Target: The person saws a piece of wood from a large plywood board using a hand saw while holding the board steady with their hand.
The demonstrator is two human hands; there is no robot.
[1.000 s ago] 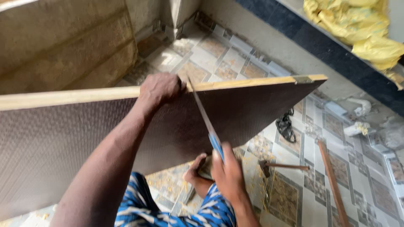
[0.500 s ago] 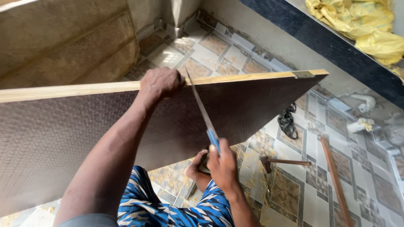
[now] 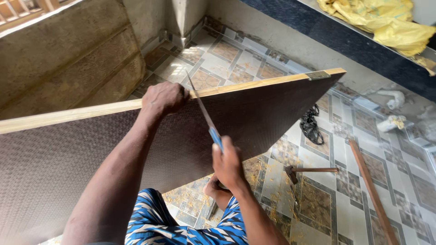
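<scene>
Board [image 3: 136, 154]: large dark panel with pale edge, stood on edge and tilted, running from far left up to its metal-capped corner at right; its top edge is where the work sits

Left hand [image 3: 162, 99]: fingers closed over the board's top edge, gripping it, just left of the blade and very near it

Saw [image 3: 204, 115]: thin blade crossing the top edge at a slant, blue handle low. Right hand [image 3: 228, 164]: fingers wrapped shut around the handle, in front of the board's face

Below: blue patterned shorts [image 3: 181, 227]; a foot shows under the board near its lower edge, contact not clear

Floor [image 3: 399, 181], patterned tiles, sawdust scattered. Right of the board: black cord [image 3: 311, 124], hammer [image 3: 309, 171], long wood strip [image 3: 370, 190]. Yellow sheet [image 3: 386, 20] on the ledge, top right

Risks (judgement):
- Blade could jump from the cut and strike the left hand, since it grips so close beside it
- Board held by one hand only; it could twist or tip and pinch the blade
- Sawdust on smooth tile may let the lower edge slide
</scene>
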